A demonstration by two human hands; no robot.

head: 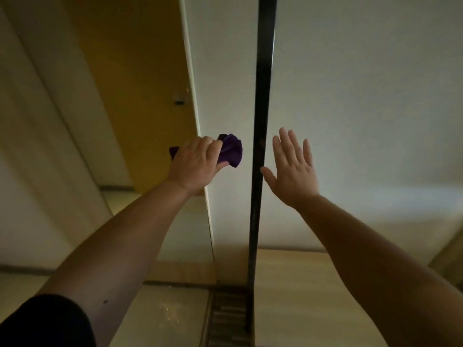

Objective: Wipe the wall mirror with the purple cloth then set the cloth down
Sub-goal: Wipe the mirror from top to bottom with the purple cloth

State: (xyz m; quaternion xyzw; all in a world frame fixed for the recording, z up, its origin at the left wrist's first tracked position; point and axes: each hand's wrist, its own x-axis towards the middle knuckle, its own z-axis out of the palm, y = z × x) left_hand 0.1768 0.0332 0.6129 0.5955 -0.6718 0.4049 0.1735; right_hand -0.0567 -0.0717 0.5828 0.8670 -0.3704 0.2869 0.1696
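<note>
Left hand (194,162) raised — gripping purple cloth (231,150), arm outstretched

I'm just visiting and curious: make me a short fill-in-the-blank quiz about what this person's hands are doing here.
1. The left hand grips a bunched cloth whose colour is ____.
2. The right hand holds nothing; its fingers are spread and ____.
3. Between the two hands runs a dark vertical ____.
4. The cloth lies to the ____ of the strip.

Missing words: purple; straight; strip; left
</note>
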